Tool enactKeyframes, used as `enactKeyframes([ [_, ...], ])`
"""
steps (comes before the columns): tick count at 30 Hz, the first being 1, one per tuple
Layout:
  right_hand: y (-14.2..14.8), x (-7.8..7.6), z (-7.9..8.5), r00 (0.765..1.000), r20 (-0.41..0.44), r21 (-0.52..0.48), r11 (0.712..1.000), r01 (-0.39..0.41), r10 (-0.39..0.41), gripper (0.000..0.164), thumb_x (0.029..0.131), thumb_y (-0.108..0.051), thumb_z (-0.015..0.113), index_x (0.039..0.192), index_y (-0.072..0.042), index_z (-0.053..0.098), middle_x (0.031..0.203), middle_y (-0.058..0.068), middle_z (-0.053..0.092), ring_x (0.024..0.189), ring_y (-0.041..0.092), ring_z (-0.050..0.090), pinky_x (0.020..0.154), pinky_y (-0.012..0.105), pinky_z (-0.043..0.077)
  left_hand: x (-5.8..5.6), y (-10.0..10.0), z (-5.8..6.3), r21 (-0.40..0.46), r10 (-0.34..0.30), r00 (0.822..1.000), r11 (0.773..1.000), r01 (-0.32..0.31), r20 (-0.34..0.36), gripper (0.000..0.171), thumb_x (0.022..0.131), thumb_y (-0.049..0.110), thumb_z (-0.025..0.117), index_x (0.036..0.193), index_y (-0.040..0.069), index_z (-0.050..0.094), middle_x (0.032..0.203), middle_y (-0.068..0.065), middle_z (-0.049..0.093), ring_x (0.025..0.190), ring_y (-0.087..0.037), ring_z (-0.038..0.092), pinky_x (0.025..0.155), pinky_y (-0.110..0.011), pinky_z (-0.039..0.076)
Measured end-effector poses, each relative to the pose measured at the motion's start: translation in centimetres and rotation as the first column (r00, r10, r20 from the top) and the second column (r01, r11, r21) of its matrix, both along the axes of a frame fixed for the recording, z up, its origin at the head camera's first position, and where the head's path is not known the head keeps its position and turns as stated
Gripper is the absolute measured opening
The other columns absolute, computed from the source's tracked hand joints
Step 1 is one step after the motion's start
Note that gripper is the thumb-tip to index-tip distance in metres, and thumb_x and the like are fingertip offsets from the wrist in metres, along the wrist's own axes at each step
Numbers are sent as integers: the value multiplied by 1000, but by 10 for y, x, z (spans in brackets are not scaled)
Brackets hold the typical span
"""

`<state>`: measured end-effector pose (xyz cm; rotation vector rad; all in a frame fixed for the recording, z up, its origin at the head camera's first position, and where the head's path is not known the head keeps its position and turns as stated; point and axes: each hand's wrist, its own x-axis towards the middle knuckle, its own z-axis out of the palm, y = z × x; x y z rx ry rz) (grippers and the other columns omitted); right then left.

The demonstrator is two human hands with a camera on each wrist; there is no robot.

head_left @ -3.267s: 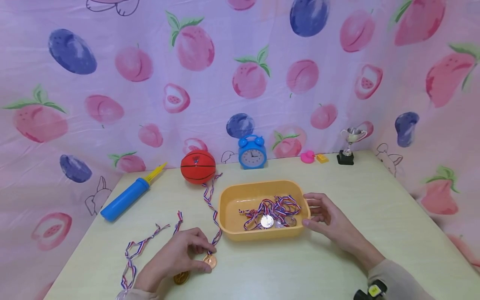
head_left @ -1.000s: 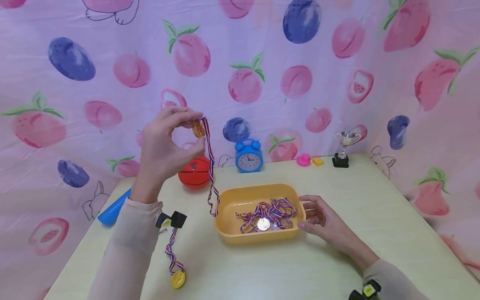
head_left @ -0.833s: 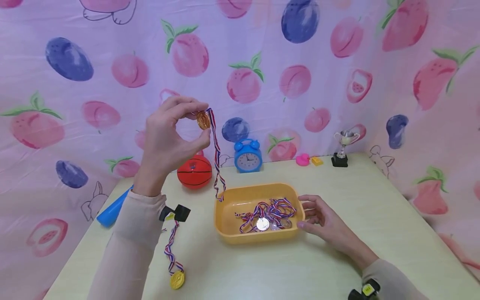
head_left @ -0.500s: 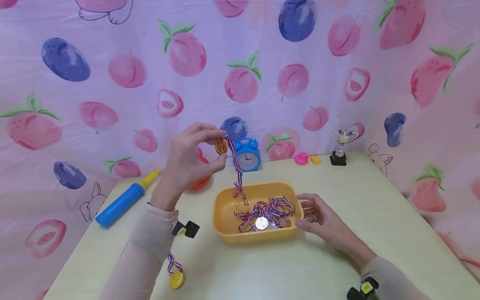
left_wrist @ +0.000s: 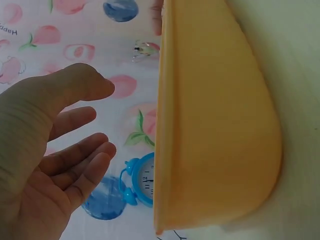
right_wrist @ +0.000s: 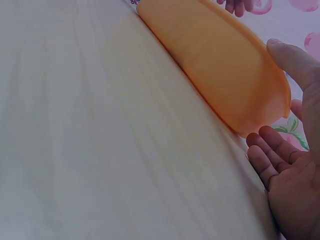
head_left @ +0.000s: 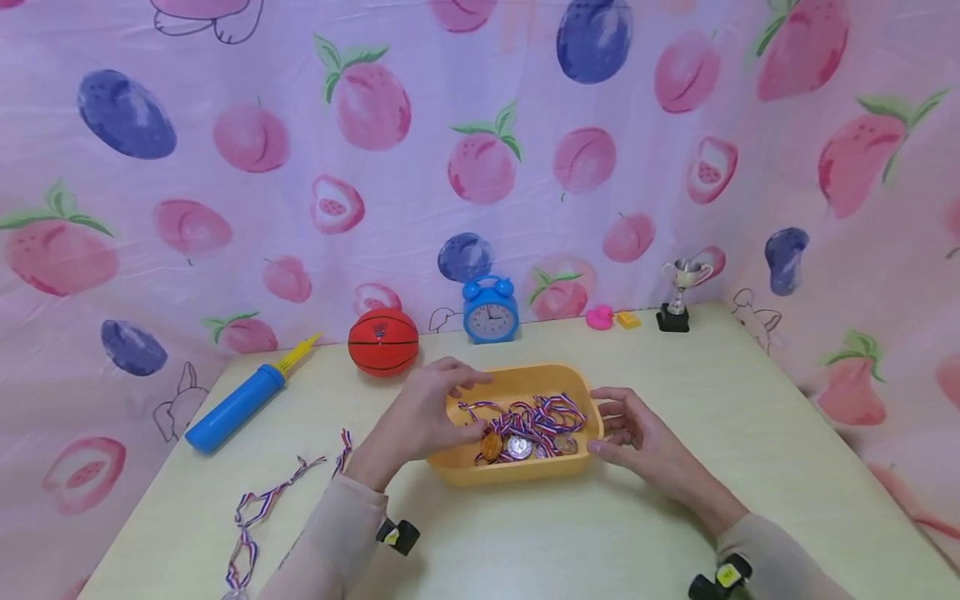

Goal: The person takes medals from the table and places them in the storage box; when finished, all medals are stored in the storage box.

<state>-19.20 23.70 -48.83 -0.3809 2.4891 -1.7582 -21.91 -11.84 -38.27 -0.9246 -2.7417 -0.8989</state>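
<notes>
Over the left end of a yellow plastic basin [head_left: 517, 475], my left hand [head_left: 423, 412] has its thumb and fingers spread with nothing between them. In the basin, a bronze-coloured medal [head_left: 491, 447] lies beside a silver medal [head_left: 519, 447] and tangled striped ribbons [head_left: 540, 421]. My right hand [head_left: 637, 433] rests at the right end, thumb [right_wrist: 287, 55] at the rim and relaxed fingers by the outer wall. Left of the basin, another striped ribbon [head_left: 247, 533] lies on the table, and my left forearm covers part of that area.
Behind the basin stand a red toy basketball [head_left: 383, 342] and a blue alarm clock [head_left: 491, 310]. A pink toy duck [head_left: 600, 317], a yellow block [head_left: 628, 320] and a small trophy cup [head_left: 678, 293] sit at the back right. A blue hand pump [head_left: 240, 406] lies far left.
My left hand picked up the bronze-coloured medal from the table, raised it, carried it right and let it go in the basin. My right hand stayed at the basin's right end.
</notes>
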Motion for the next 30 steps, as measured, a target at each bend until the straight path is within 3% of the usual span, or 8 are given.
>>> enactKeyframes([
  [7,-1,-1,0,1000,6,2,1000,2,-2,68,103,-23,83,161,-23,46,150,17,61,126,34,64,101,27,57,11,-18,-8,54,30,999,998,-32,37,56,85,22,98,137,23,78,131,3,70,119,-22,66,98,-48,64],
  [18,1,-1,-3,1000,-4,-8,1000,-5,5,68,104,-22,82,161,-22,46,149,18,61,126,34,64,101,26,57,33,-70,-17,95,114,993,989,-112,-11,61,82,19,101,137,13,75,128,3,77,112,-18,74,94,-41,67],
  [25,0,-1,-3,1000,-2,-2,1000,-3,3,69,104,-24,83,161,-22,46,148,17,61,127,34,64,102,27,57,55,-106,-28,147,148,989,979,-143,-19,60,81,16,102,135,19,75,126,10,76,109,-16,75,91,-36,67],
  [30,-1,-1,-2,1000,1,1,1000,-1,1,68,104,-25,83,161,-23,47,148,16,61,127,33,64,102,26,57,72,-126,-36,146,193,979,969,-202,70,58,81,17,103,133,20,76,116,10,76,102,-14,74,92,-34,66],
])
